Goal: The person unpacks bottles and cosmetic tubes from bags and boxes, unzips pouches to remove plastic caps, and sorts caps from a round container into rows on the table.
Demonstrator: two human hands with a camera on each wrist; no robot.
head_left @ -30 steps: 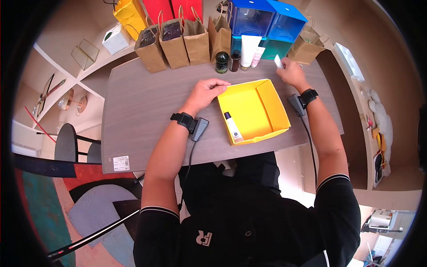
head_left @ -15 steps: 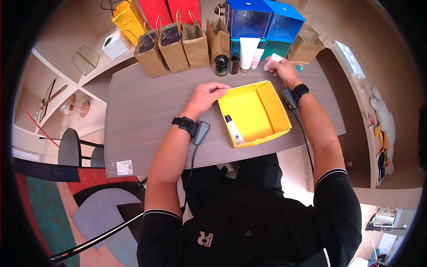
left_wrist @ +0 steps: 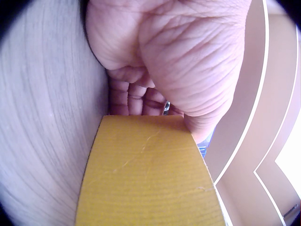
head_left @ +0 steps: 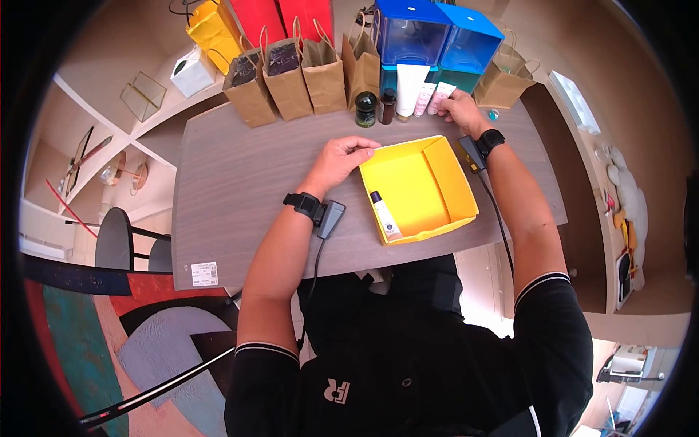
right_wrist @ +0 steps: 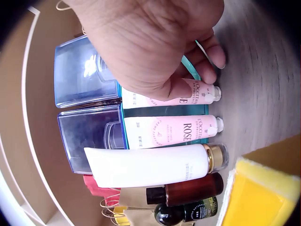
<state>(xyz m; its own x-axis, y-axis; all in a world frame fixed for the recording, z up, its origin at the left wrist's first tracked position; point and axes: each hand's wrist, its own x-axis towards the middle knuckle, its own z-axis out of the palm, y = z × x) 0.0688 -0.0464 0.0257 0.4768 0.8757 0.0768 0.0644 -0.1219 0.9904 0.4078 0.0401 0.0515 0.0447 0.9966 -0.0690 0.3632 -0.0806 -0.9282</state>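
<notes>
My left hand (head_left: 338,162) grips the far left corner of a yellow box (head_left: 451,182), thumb at its rim and the fingers curled behind the wall. Inside lies a small white tube with a dark cap (head_left: 387,218). At the back of the table, my right hand (head_left: 466,115) pinches a pink and white hand cream tube (right_wrist: 207,93), upright with its cap at the tabletop. Beside it stands a matching hand cream tube (right_wrist: 176,132). Leftward in the same row come a larger white tube (head_left: 412,91), a brown bottle (head_left: 387,108) and a dark green bottle (head_left: 365,112).
Behind the row stand blue and teal clear drawer boxes (head_left: 411,40). Several brown paper bags (head_left: 287,91) line the back edge, with another paper bag (head_left: 502,80) at the right. A small teal round thing (head_left: 494,114) lies near my right wrist.
My right hand has moved left with the hand cream tube, turned it upright and brought it to the right end of the row. The left hand stays at the box corner.
</notes>
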